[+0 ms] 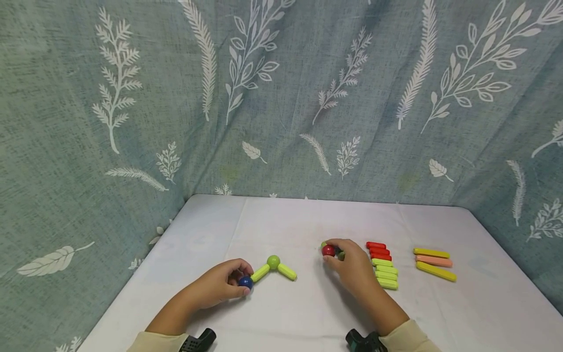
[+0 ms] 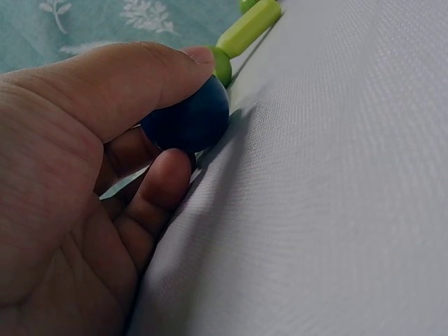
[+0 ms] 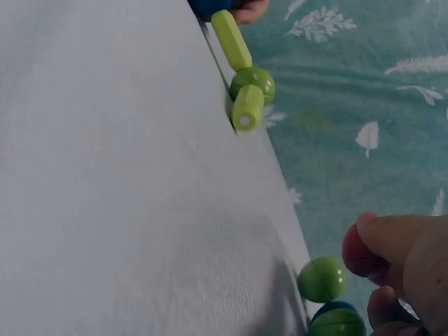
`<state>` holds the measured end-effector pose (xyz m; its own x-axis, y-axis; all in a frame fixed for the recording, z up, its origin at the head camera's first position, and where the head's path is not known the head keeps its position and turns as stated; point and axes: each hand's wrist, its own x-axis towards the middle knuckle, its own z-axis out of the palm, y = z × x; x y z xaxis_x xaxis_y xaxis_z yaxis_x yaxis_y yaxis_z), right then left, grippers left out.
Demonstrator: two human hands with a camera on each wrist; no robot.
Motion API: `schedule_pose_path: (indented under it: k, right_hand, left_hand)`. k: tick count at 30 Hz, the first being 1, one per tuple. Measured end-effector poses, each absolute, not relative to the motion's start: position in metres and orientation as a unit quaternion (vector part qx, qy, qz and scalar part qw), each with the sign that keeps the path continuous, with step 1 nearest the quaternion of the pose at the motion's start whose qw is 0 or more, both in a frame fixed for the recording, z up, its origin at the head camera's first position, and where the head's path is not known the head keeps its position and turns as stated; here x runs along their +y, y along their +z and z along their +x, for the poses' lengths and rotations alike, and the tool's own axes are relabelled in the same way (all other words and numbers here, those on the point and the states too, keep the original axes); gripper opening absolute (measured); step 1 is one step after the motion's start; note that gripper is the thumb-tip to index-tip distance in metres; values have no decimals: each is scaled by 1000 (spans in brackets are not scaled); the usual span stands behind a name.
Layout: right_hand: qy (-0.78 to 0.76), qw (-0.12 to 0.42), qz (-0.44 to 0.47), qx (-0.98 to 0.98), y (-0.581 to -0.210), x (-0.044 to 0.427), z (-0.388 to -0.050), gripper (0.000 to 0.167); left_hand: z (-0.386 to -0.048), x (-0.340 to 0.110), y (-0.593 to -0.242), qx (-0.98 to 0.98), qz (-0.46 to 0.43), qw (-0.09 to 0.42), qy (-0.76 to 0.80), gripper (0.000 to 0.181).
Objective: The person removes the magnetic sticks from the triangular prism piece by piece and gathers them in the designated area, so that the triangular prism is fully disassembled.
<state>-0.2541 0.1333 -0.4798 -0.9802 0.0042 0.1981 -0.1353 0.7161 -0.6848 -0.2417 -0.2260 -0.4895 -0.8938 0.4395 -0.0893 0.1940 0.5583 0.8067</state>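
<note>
My left hand (image 1: 222, 281) grips a blue ball (image 1: 245, 282) between thumb and fingers, low over the table. One yellow-green stick (image 1: 260, 273) runs from that ball to a green ball (image 1: 273, 262). A second yellow-green stick (image 1: 287, 272) slants down from the green ball, its other end free. In the left wrist view the thumb lies over the blue ball (image 2: 192, 115). Farther right, my right hand (image 1: 352, 264) pinches a red ball (image 1: 328, 251). Green balls (image 3: 323, 278) and a partly covered blue ball (image 3: 334, 306) sit close by, near its fingers.
Red sticks (image 1: 378, 251) and yellow-green sticks (image 1: 385, 274) lie in a column right of my right hand. Beyond them are two yellow sticks (image 1: 436, 272) with an orange stick (image 1: 434, 261) between. A leaf-patterned curtain (image 1: 281, 98) borders the white table (image 1: 308, 313).
</note>
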Motion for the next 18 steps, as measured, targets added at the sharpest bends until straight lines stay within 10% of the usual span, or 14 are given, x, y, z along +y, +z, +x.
schedule_pose_path:
  k: [18]
  right_hand:
    - [363, 43, -1, -931, -490, 144, -261, 47]
  left_hand:
    - [-243, -226, -493, 872, 183, 137, 432, 40]
